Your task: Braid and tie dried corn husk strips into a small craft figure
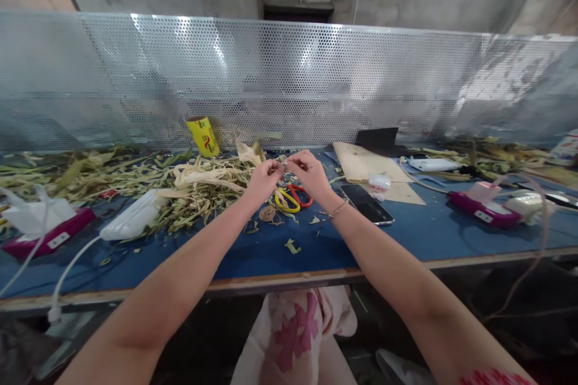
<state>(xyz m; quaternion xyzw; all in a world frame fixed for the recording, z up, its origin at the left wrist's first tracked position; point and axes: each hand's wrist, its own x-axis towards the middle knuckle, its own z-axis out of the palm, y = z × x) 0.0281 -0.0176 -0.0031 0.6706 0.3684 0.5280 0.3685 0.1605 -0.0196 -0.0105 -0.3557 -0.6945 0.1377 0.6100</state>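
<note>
My left hand (265,179) and my right hand (308,169) meet over the middle of the blue table, fingertips pinched close together. Something small and thin sits between them, too little to make out. Just below my hands lie scissors (289,200) with one yellow and one red handle loop; their blades are hidden. A small coiled tan roll (268,213) rests beside the yellow loop. To the left of my left hand spreads a heap of dried husk strips (203,186), pale and green.
A yellow tube (203,136) stands tilted by the perforated metal screen (289,72). Right of my hands lie a phone (366,204), a tan sheet (365,162) and a small white object (379,183). Purple power strips (485,210) with cables sit at both sides. The table's front edge (289,280) is near me.
</note>
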